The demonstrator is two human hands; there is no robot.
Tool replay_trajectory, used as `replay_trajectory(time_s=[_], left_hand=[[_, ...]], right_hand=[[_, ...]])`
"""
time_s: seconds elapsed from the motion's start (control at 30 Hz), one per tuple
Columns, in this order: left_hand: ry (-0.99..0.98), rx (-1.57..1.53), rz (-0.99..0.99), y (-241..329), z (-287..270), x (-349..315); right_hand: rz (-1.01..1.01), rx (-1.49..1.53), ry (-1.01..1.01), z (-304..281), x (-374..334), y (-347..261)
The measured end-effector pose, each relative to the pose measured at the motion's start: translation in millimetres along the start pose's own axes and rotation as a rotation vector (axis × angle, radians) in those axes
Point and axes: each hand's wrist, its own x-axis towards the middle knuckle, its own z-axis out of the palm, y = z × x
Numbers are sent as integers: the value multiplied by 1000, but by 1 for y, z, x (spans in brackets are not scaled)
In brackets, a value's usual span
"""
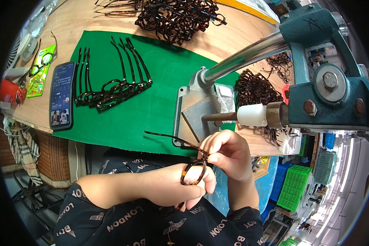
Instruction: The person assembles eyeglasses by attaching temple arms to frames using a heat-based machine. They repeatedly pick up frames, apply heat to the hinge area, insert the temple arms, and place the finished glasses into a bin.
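Observation:
Close to my body, a tortoiseshell glasses frame (204, 169) is held between my two hands. My left hand (178, 184) wraps round its rim, fingers closed. The thumb and fingers of my right hand (229, 153) pinch the frame near the hinge, where one temple arm stretches out to the left over the mat's edge. Part of the frame is hidden behind my left fingers. Just beyond my hands stands a teal bench press (332, 82) with a metal base plate (199, 117). Several finished-looking dark frames (115, 94) lie in a row on the green mat (168, 74).
A phone (62, 96) with a lit screen lies at the mat's left edge, beside a yellow-green package (41, 74) with glasses on it. Heaps of tortoiseshell frames (176, 20) fill the far side, with another pile (256, 88) behind the press. Green crates (294, 186) stand at right.

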Motion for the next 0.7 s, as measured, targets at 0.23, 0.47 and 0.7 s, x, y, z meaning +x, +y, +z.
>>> replay_trajectory(time_s=[0.23,0.47,0.7], left_hand=[[-29,-49,16,4,1,0],[-37,-48,104,19,4,3],[-25,52,286,58,8,23]], right_hand=[[-7,145,-64,-6,4,10],[-153,0,106,8,-4,-5],[-378,-277,408,-4,-33,-20]])
